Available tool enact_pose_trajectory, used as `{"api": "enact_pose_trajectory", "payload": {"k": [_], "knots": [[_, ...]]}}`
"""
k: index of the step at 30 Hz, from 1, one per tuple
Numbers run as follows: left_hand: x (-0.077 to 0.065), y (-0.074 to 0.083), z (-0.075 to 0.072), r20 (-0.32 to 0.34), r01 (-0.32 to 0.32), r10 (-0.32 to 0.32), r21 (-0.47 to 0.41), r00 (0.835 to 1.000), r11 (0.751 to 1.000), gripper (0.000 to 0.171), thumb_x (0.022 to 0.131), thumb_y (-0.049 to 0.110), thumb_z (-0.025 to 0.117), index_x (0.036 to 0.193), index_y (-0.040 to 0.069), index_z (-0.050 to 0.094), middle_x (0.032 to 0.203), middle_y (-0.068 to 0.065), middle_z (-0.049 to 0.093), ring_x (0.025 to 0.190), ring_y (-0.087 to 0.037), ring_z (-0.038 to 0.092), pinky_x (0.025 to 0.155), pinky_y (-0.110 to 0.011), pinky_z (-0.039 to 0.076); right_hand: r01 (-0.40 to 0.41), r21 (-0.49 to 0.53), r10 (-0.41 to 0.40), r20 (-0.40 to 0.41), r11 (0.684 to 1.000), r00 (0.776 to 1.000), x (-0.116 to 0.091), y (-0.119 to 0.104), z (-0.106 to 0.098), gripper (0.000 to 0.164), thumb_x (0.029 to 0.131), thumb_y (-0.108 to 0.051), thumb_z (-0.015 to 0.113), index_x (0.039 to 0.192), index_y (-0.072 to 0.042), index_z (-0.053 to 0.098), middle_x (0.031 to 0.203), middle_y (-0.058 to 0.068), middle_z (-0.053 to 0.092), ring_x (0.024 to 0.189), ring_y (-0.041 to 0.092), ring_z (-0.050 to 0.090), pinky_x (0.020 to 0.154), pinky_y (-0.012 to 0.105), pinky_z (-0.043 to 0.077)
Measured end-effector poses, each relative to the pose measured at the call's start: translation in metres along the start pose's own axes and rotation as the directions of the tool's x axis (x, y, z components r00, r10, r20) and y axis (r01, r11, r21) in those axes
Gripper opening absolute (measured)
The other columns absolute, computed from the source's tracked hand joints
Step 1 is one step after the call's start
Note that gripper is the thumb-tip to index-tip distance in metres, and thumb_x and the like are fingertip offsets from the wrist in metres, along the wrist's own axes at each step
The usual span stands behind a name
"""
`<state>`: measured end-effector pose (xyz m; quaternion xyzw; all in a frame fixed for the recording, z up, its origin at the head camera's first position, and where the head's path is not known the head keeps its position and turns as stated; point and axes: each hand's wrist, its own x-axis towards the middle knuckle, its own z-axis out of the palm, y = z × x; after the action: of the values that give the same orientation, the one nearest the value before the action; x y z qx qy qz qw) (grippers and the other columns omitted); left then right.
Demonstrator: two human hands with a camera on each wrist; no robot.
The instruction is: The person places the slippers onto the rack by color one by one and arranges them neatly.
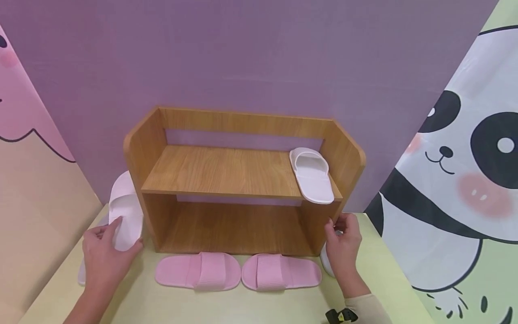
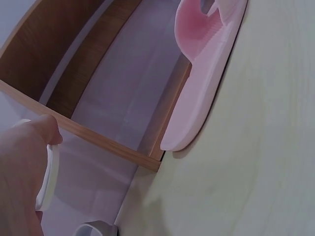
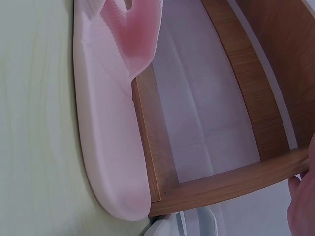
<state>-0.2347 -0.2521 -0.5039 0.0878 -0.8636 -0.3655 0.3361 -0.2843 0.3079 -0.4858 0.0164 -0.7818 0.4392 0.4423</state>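
On the left, my left hand [image 1: 106,252] pinches a white slipper [image 1: 128,225] by its sole, thumb on one edge and fingers on the other. The slipper's toe points up beside the wooden shelf [image 1: 226,171]. In the left wrist view its pale edge [image 2: 49,182] shows past the thumb. My right hand [image 1: 345,245] is by the shelf's right side panel, its fingers loosely bent and nothing seen in its grip. A greyish-white slipper [image 1: 327,261] lies beneath it on the table, partly hidden. Another white slipper [image 1: 314,180] sits on the upper shelf at the right.
Two pink slippers, a left one [image 1: 178,271] and a right one [image 1: 299,272], lie toe to toe before the shelf. A greyish slipper [image 1: 82,273] is partly hidden behind the left hand. A purple wall [image 1: 251,58] stands behind, with cartoon-printed panels at both sides.
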Motion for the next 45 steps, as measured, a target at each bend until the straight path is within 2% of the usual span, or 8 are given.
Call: {"api": "enact_pose_trajectory", "payload": {"k": [6,14,24,30,38,40,42,45], "knots": [[0.0,0.004,-0.003,-0.059,-0.031,0.03,-0.02,0.998,0.999,0.076,0.072,0.017,0.093,0.142,0.001,0.068,0.132,-0.034,0.047,0.124,-0.052,0.045,0.093,-0.058,0.039,0.021,-0.002,-0.021,0.002,1.0,1.0,-0.001,0.0,-0.001,0.013,0.1,0.007,0.068,0.111,0.005,0.062,0.103,0.012,0.066,0.089,0.009,0.061,0.079,0.014,0.051],[0.008,0.012,-0.008,-0.11,-0.028,0.022,-0.046,0.994,0.999,0.078,0.072,0.017,0.094,0.145,0.004,0.068,0.135,-0.035,0.044,0.124,-0.052,0.047,0.09,-0.06,0.041,0.015,-0.019,-0.015,0.007,1.0,1.0,-0.001,-0.001,-0.002,0.014,0.1,0.007,0.068,0.112,0.005,0.062,0.105,0.014,0.066,0.09,0.008,0.061,0.079,0.013,0.052],[0.015,0.013,-0.01,-0.184,-0.087,0.077,-0.047,0.98,0.995,0.08,0.068,0.016,0.097,0.142,0.005,0.07,0.13,-0.034,0.047,0.119,-0.048,0.049,0.088,-0.056,0.039,0.01,-0.021,-0.01,0.014,1.0,1.0,-0.001,0.001,-0.002,0.014,0.1,0.007,0.068,0.112,0.005,0.062,0.106,0.013,0.066,0.09,0.008,0.061,0.08,0.013,0.052],[0.021,0.015,-0.01,-0.237,-0.145,0.129,-0.05,0.963,0.988,0.081,0.066,0.016,0.097,0.142,0.005,0.071,0.127,-0.035,0.048,0.118,-0.048,0.049,0.087,-0.051,0.039,0.029,-0.019,-0.029,0.009,0.999,1.0,0.001,0.002,-0.001,0.013,0.1,0.006,0.068,0.111,0.005,0.062,0.105,0.013,0.066,0.09,0.008,0.061,0.079,0.014,0.051],[0.025,0.026,-0.017,-0.27,-0.151,0.127,-0.071,0.955,0.986,0.082,0.067,0.018,0.096,0.144,0.006,0.07,0.126,-0.033,0.046,0.118,-0.039,0.047,0.089,-0.048,0.041,0.03,-0.017,-0.03,0.003,0.999,1.0,0.001,0.002,0.0,0.013,0.099,0.008,0.068,0.11,0.005,0.061,0.105,0.014,0.066,0.089,0.008,0.061,0.079,0.013,0.051],[0.026,0.029,-0.019,-0.292,-0.166,0.137,-0.078,0.947,0.983,0.081,0.067,0.019,0.095,0.143,0.006,0.07,0.121,-0.021,0.049,0.117,-0.027,0.046,0.091,-0.041,0.041,0.032,-0.016,-0.032,0.002,0.999,0.999,0.001,0.001,0.0,0.013,0.099,0.008,0.068,0.11,0.006,0.061,0.104,0.015,0.066,0.089,0.007,0.061,0.079,0.014,0.052],[0.027,0.032,-0.021,-0.31,-0.182,0.147,-0.087,0.939,0.979,0.08,0.066,0.019,0.094,0.141,0.005,0.07,0.117,-0.001,0.048,0.117,-0.014,0.041,0.093,-0.034,0.038,0.033,-0.017,-0.033,0.001,0.999,0.999,0.001,0.001,0.0,0.013,0.099,0.008,0.067,0.11,0.006,0.061,0.104,0.015,0.066,0.089,0.007,0.061,0.079,0.015,0.052],[0.028,0.035,-0.023,-0.326,-0.185,0.143,-0.103,0.934,0.977,0.08,0.066,0.02,0.093,0.141,0.004,0.069,0.12,0.026,0.03,0.117,-0.001,0.032,0.094,-0.025,0.035,0.034,-0.022,-0.034,0.002,0.999,0.999,0.001,0.001,0.0,0.013,0.099,0.008,0.067,0.109,0.005,0.061,0.104,0.016,0.066,0.089,0.006,0.06,0.078,0.015,0.052]]}}
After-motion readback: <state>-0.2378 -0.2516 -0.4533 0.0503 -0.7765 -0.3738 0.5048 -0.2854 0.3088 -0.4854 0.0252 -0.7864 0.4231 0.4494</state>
